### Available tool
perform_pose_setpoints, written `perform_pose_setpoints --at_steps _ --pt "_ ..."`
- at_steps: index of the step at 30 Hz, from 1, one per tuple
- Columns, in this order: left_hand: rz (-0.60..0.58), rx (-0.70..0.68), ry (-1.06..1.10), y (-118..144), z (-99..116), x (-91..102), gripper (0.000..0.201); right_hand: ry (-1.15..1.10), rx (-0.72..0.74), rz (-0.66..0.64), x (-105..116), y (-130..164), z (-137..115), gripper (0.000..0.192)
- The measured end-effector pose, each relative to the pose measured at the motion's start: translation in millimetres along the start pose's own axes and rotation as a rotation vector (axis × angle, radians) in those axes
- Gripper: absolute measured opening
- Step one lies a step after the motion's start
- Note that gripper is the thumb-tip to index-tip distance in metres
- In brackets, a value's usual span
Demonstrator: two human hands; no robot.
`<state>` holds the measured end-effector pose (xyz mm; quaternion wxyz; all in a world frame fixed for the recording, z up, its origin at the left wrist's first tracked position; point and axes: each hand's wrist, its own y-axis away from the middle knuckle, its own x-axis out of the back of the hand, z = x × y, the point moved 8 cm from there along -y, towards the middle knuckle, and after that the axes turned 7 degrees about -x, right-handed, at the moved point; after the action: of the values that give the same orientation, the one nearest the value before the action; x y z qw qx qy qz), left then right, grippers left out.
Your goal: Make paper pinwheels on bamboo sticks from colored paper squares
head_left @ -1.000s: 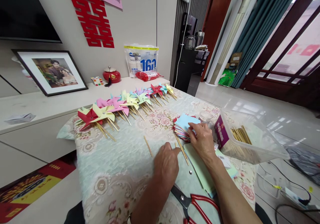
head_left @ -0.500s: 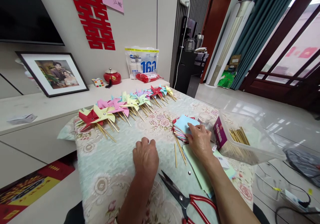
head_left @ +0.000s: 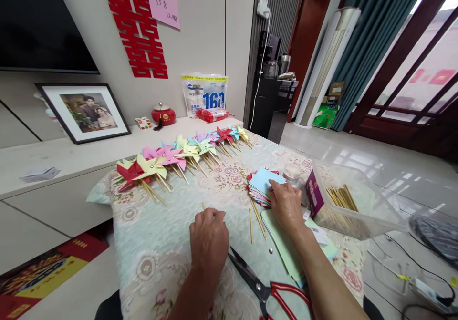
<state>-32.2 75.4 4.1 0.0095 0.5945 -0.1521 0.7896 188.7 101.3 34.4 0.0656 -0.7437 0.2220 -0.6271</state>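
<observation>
The left hand (head_left: 209,236) lay knuckles-up on the cloth-covered counter (head_left: 161,243), fingers curled down over a thin wooden stick (head_left: 203,206) whose far tip showed just beyond the knuckles; whether the grip had actually closed on it could not be told, since the fingers hid the rest. The right hand (head_left: 286,205) rested flat, released, with fingertips pressing on the top blue sheet of the stack of coloured paper squares (head_left: 261,184). To do this well, I judged the stick should be pinched near one end and rolled up off the cloth rather than scraped, while the right fingertips slid only the top square clear of the stack. The open scissors (head_left: 255,279) lay just beside the left wrist, blades pointing toward it, so the hand should lift away forward. Two loose sticks (head_left: 255,220) lay between the hands
</observation>
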Motion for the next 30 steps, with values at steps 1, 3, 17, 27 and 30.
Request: perform_pose_setpoints --at_steps 1,3,17,27,30 --pt "-0.002 -0.004 0.016 -1.0 0.6 -0.8 0.032 0.005 0.007 0.011 0.0 0.0 -0.3 0.031" --pt "-0.01 -0.013 0.042 -2.9 2.3 -2.1 0.033 0.017 0.022 0.037 -0.7 0.2 -1.1 0.029" --pt "0.082 -0.118 0.174 -0.5 10.2 -7.7 0.033 0.033 0.096 0.377 15.1 3.0 2.6 0.029" --pt "0.17 -0.294 0.252 4.9 34.2 -12.5 0.037 0.012 0.084 0.418 16.6 3.3 8.1 0.026" --pt "0.176 -0.358 0.233 0.3 53.2 -11.0 0.047 0.015 0.097 0.411 16.6 3.6 5.7 0.026"
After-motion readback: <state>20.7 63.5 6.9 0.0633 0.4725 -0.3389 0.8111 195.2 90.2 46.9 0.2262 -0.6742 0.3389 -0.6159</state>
